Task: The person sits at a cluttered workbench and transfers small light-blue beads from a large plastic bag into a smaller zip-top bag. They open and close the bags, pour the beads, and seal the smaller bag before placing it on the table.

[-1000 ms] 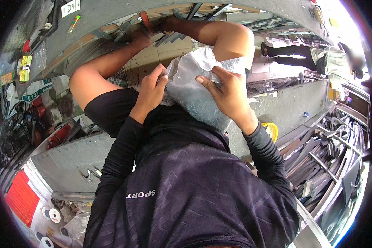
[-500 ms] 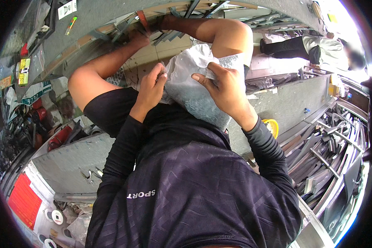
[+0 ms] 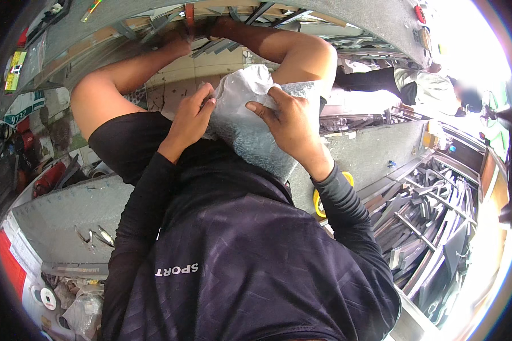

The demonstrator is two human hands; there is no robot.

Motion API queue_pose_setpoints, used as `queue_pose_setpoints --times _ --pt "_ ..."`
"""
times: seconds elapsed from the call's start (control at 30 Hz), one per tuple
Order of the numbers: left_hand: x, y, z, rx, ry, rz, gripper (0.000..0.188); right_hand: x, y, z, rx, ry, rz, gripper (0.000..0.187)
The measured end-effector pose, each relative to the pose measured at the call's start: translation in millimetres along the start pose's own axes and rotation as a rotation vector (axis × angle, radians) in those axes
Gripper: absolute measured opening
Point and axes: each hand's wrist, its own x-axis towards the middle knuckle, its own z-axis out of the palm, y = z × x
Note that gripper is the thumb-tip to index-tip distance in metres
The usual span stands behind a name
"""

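barely anything has changed: our left hand (image 3: pixel 189 117) pinches the plastic bag (image 3: pixel 246 135), our right hand (image 3: pixel 294 122) grips it, thumb spread, so it stays held.

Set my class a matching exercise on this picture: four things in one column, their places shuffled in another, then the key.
Things
1. Translucent white plastic bag
2. Round-rimmed yellow container
3. Long dark-grey strips
4. Silver metal hand tools

Places
A. On the grey ledge, by the left sleeve
B. Partly behind the right sleeve
C. Between the left hand and right hand
D. Heaped at the picture's right

Pairs: 1-C; 2-B; 3-D; 4-A
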Motion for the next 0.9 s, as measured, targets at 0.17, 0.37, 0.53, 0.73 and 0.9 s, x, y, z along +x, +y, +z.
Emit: queue_pose_setpoints --times 0.17,0.37,0.53,0.73,0.9 --pt "-1 -1 -2 0.006 -0.063 -0.06 0.019 -1 1 3 -0.03 -0.001 -0.012 0.047" --pt "-2 -8 3 0.01 -0.013 -0.029 0.018 -1 1 3 0.004 -0.022 0.021 0.053" --pt "-1 -18 6 -0.048 -0.001 -0.041 0.014 -1 -2 1 0.024 -0.024 0.002 0.053" --pt "-2 -25 12 -0.214 0.069 -0.024 0.016 -1 -1 2 0.03 -0.042 -0.006 0.052" --pt "-2 -28 11 -0.276 0.036 -0.018 0.012 -4 4 2 0.044 -0.04 -0.01 0.05"
